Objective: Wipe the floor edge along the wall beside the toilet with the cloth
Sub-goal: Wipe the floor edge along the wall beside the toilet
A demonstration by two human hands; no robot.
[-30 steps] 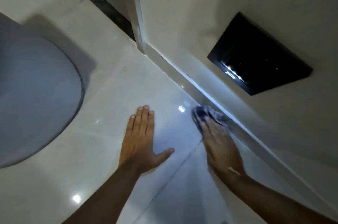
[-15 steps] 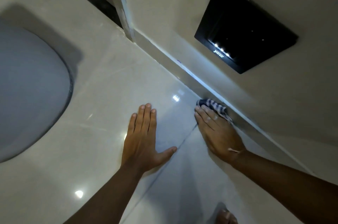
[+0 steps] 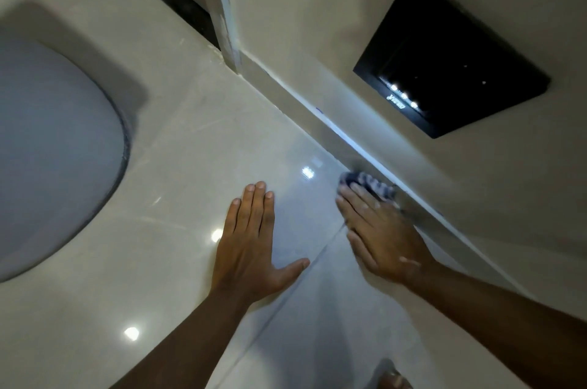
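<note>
Head view: the right hand (image 3: 382, 237) presses flat on the striped cloth (image 3: 368, 185), fingers (image 3: 352, 202) stretched out over it rather than curled round, pinning it to the floor (image 3: 190, 166) right at the foot of the wall (image 3: 317, 39). The cloth pokes out past the fingertips, touching the skirting. The left hand (image 3: 251, 245) lies open, palm down on the tile, holding nothing. The toilet (image 3: 54, 150) sits well off to the left; a black panel (image 3: 451, 58) hangs on the wall above.
</note>
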